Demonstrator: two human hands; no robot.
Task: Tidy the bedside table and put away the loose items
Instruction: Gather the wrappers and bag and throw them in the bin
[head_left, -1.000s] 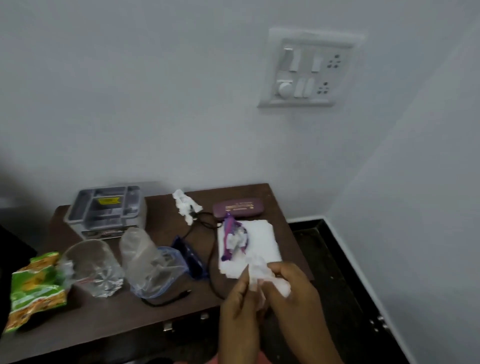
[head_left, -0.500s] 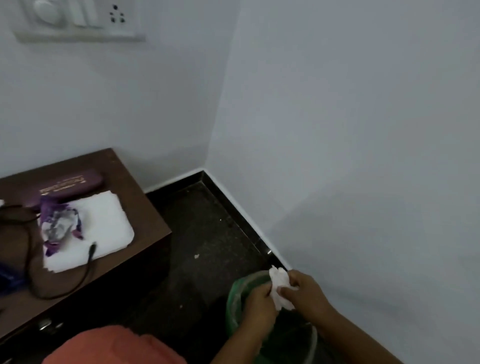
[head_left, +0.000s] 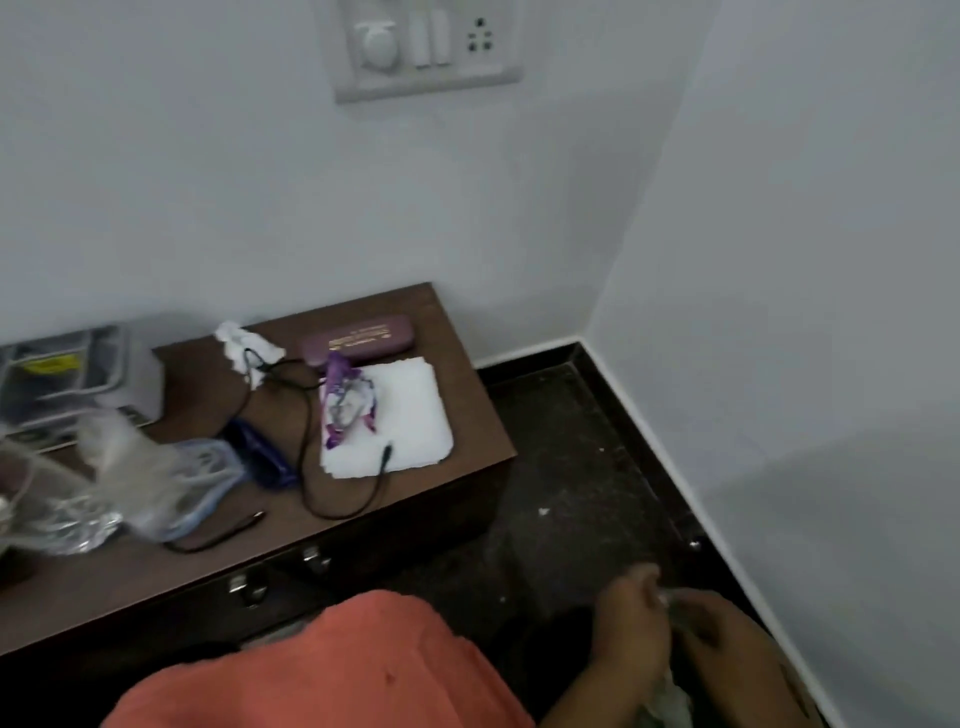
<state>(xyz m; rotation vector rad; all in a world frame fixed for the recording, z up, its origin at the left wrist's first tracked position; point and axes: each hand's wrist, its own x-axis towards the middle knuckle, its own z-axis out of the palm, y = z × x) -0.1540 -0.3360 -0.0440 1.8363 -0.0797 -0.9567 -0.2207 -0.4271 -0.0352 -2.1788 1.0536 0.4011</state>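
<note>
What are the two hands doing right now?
Left hand: fingers bent, blurred; cannot tell if it grips anything.
Right hand: the same, cannot tell.

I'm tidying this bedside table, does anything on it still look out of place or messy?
Yes. A crumpled purple wrapper lies on the white folded cloth, a wadded tissue sits near the back edge, and a black cable sprawls loose across the table. Crinkled clear plastic bags clutter the left side.
</note>
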